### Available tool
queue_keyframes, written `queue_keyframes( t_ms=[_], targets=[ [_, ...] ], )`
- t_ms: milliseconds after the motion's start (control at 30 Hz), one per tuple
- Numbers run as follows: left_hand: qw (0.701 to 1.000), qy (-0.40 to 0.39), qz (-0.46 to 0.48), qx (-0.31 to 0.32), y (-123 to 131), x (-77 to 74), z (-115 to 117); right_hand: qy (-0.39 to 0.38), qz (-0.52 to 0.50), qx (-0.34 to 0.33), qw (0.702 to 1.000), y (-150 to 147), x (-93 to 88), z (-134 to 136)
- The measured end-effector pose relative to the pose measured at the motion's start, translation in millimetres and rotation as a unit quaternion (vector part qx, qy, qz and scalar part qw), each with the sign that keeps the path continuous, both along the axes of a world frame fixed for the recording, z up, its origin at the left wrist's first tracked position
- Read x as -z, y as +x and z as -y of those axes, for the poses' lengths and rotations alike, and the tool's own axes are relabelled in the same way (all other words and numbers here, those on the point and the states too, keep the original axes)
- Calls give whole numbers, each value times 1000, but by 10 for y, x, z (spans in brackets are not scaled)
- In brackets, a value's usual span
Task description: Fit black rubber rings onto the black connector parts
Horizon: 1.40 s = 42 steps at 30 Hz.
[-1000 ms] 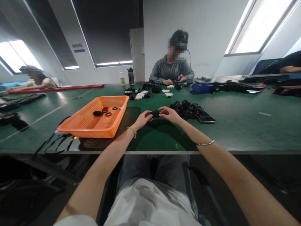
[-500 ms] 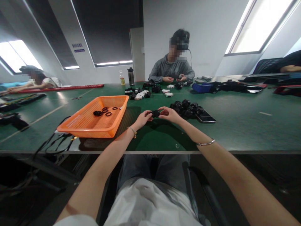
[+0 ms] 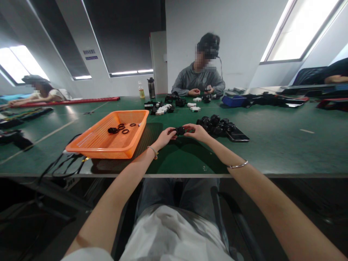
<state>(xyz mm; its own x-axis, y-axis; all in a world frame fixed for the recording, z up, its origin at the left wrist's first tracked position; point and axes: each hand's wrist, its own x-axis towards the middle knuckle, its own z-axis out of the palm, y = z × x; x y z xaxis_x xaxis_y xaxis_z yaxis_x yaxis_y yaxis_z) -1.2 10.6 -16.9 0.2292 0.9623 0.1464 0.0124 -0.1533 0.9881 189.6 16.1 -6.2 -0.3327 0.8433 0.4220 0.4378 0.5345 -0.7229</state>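
Observation:
Over the green table, my left hand [image 3: 166, 137] grips a small black round part [image 3: 179, 131] between thumb and fingers. From the other side, the fingertips of my right hand [image 3: 196, 132] close on the same part. Its exact kind is too small to make out. Just right of my right hand lies a pile of black rounded parts [image 3: 214, 124], beside a dark phone-like slab [image 3: 238, 135]. To the left, an orange mesh basket [image 3: 108, 155] holds several black rings [image 3: 125, 131] and a black ribbed piece [image 3: 112, 130].
Black and white parts [image 3: 163, 110] lie farther back on the green table [image 3: 274, 145]. Across it sits a co-worker [image 3: 199, 78] handling a small item. A blue bin [image 3: 230, 101], a dark bottle [image 3: 151, 88] and a small clear bottle [image 3: 141, 90] stand beyond. Cables [image 3: 58, 163] hang over the front edge at left.
The fingers of my right hand have shifted slightly and bent more at the black part. My left hand keeps its hold, and the basket and pile stay put.

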Motion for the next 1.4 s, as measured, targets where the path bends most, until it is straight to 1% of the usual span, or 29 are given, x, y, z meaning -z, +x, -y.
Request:
queue_keyframes(
  t_ms=[167, 367, 667, 933, 1167, 1233, 1400],
  targets=[
    [1000, 7, 1, 7, -10, 27, -24, 1, 13, 10, 1000, 0, 3, -2],
    [1000, 8, -1, 6, -5, 14, -10, -10, 4, 5, 1000, -1, 12, -4],
    [1000, 8, 1, 11, -7, 28, -25, 5, -14, 5, 1000, 4, 37, -19],
    [1000, 7, 0, 8, -5, 21, -15, -15, -22, 0, 1000, -8, -6, 42],
    [1000, 4, -9, 6, 2, 8, -5, -33, -4, 16, 999, -14, -28, 57],
    [1000, 2, -8, 2, 7, 5, -6, -39, -7, 11, 999, -11, -22, 52],
    [1000, -3, -11, -3, 12, 5, -11, -53, -20, -26, 998, 7, 12, 18]
  ],
)
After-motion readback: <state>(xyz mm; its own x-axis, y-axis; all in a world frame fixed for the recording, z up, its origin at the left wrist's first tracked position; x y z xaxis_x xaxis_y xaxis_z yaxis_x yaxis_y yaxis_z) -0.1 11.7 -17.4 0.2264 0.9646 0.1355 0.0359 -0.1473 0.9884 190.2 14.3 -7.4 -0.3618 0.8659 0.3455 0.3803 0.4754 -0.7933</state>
